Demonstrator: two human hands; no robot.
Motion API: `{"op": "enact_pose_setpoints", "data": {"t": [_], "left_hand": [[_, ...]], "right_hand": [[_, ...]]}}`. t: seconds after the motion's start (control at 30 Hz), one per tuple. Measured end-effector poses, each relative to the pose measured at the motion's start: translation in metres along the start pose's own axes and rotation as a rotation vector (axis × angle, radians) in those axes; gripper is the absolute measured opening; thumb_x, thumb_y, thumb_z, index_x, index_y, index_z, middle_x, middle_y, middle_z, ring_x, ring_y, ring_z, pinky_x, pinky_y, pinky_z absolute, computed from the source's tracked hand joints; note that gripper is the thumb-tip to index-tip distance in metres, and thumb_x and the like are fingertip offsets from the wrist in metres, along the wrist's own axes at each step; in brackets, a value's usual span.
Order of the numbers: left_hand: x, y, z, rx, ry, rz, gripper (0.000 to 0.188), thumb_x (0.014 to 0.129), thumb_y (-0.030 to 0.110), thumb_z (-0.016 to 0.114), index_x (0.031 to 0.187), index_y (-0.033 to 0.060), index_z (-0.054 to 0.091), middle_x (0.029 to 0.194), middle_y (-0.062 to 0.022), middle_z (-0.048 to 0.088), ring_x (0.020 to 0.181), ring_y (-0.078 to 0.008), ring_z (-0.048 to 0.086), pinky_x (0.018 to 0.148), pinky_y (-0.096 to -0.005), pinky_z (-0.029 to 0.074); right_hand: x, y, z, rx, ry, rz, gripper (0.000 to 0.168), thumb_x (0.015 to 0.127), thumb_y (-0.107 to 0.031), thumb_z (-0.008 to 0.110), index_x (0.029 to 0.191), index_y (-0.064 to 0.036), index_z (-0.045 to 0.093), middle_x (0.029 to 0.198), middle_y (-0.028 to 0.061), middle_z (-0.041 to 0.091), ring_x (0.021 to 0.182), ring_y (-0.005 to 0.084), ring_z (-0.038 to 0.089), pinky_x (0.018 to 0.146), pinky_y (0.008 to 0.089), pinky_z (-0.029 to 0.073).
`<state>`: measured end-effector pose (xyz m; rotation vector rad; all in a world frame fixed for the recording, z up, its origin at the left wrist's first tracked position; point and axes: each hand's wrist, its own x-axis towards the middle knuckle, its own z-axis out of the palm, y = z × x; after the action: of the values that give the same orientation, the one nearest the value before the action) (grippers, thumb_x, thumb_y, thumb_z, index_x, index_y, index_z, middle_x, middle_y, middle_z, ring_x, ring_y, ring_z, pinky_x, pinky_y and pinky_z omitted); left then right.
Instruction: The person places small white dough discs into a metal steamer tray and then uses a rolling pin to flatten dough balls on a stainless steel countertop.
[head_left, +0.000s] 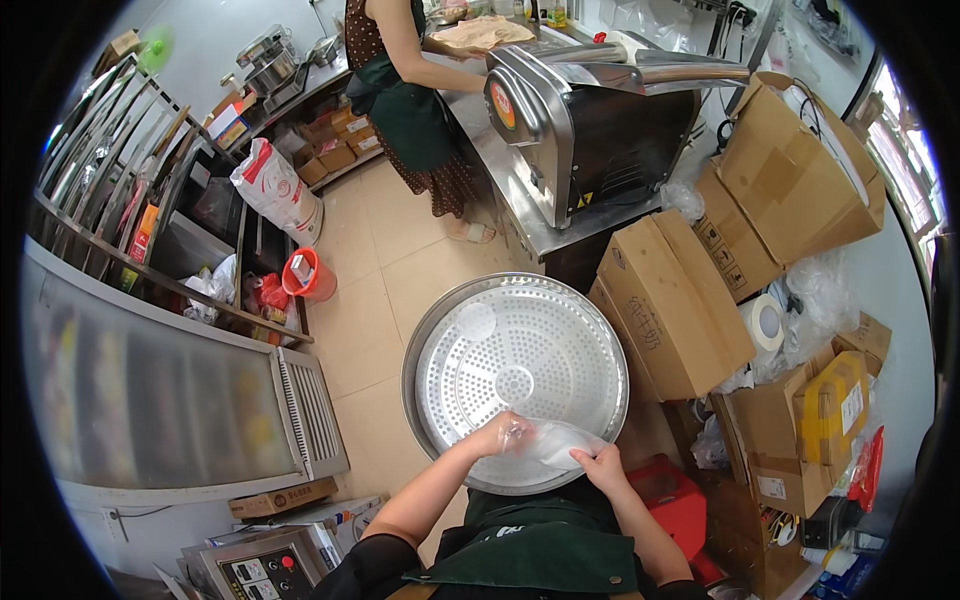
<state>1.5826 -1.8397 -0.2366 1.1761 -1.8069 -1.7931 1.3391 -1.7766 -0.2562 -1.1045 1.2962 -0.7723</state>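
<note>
Before me lies a round perforated metal steamer tray (517, 352), its rim showing all round, with one round white paper liner (476, 322) near its far left edge. Over its near part I hold a clear plastic bag with white round sheets inside (555, 442). The fingers of my left hand (504, 435) are inside or behind the bag's clear plastic at its left end. My right hand (601, 466) pinches the right end between thumb and fingers. What supports the tray is hidden beneath it.
A co-worker (405, 90) stands at a steel table (555, 238) beside a dough sheeter (577, 135). Cardboard boxes (660, 315) rise close on the right. A red bucket (309, 276) and a flour sack (277, 191) stand left. A red plastic stool (667, 502) is near my right arm.
</note>
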Motion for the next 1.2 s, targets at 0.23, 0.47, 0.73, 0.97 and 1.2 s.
{"op": "enact_pose_setpoints", "data": {"t": [0.23,0.47,0.73,0.97,1.2], "left_hand": [[0.017,-0.038,-0.003,0.05,0.238,0.043,0.009,0.077,0.008,0.062,0.077,-0.0008,0.063,0.063,-0.007,0.059,0.051,-0.0139,0.055,0.047,-0.0256,0.045],[0.084,-0.097,-0.07,-0.437,0.845,-0.456,0.007,0.075,0.003,0.061,0.07,-0.0005,0.058,0.058,-0.0047,0.055,0.046,-0.0104,0.05,0.037,-0.023,0.036],[0.177,-0.143,-0.114,-0.442,1.042,-0.561,0.006,0.071,0.001,0.061,0.069,-0.0013,0.057,0.057,-0.008,0.056,0.043,-0.014,0.053,0.034,-0.0252,0.039],[0.181,-0.147,-0.126,0.285,1.132,-0.318,0.005,0.074,0.002,0.059,0.078,-0.0012,0.062,0.064,-0.0071,0.06,0.055,-0.0138,0.058,0.049,-0.0263,0.046],[0.104,-0.028,-0.052,-0.337,0.156,-0.138,0.008,0.08,0.002,0.058,0.086,-0.0009,0.063,0.078,-0.003,0.063,0.071,-0.0095,0.056,0.066,-0.025,0.046]], "right_hand": [[0.01,0.023,0.002,-0.001,0.069,0.02,0.022,0.076,-0.011,0.065,0.09,0.006,0.063,0.082,0.0073,0.065,0.075,0.013,0.06,0.069,0.0271,0.047],[0.002,0.032,-0.02,0.113,0.257,0.071,0.024,0.075,-0.009,0.064,0.094,0.006,0.062,0.086,0.0078,0.065,0.077,0.0128,0.059,0.071,0.0264,0.047],[-0.021,0.033,-0.03,0.18,0.385,0.139,0.024,0.075,-0.002,0.062,0.098,0.006,0.061,0.089,0.0084,0.064,0.08,0.0143,0.06,0.073,0.0264,0.047],[-0.025,0.037,-0.032,0.152,0.358,0.231,0.026,0.076,-0.005,0.062,0.099,0.005,0.061,0.092,0.0079,0.063,0.083,0.014,0.059,0.074,0.0268,0.047],[0.009,0.021,-0.032,0.286,0.356,0.138,0.03,0.076,-0.002,0.061,0.105,0.005,0.058,0.093,0.0082,0.063,0.085,0.0136,0.059,0.077,0.0267,0.046]]}}
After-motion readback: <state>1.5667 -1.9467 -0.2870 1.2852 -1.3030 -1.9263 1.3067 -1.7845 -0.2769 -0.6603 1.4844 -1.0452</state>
